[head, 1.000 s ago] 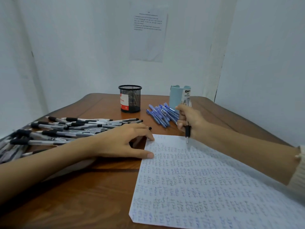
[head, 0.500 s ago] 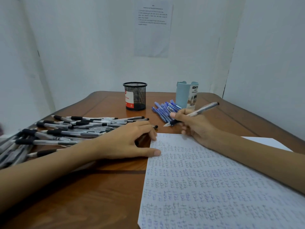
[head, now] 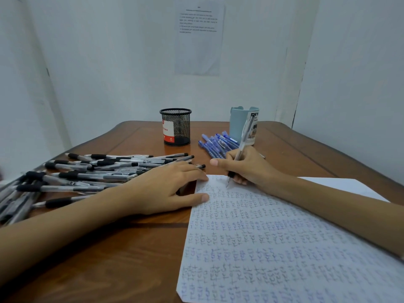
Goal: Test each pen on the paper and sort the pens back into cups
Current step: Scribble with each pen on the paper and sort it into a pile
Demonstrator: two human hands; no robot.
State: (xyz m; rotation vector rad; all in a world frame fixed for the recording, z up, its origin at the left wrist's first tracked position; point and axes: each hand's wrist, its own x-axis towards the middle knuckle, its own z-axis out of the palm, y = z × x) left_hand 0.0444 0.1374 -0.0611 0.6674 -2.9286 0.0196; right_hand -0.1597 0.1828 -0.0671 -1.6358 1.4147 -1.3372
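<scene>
At frame centre, the right hand (head: 247, 166) pinches a pen (head: 241, 147), tip on the paper (head: 273, 248), while the left hand (head: 168, 189), fingers spread, presses its edge.

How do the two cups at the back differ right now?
The black mesh cup is see-through wire with a red-and-white label; the light blue cup is solid-walled with a white label. Blue pens lie beside the light blue cup; none lie by the black mesh cup. Both stand upright, with no pens sticking out.

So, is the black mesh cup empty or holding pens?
Empty, as far as shows: the black wire-mesh cup stands upright, no pens rise above its rim, none show through the mesh.
</scene>
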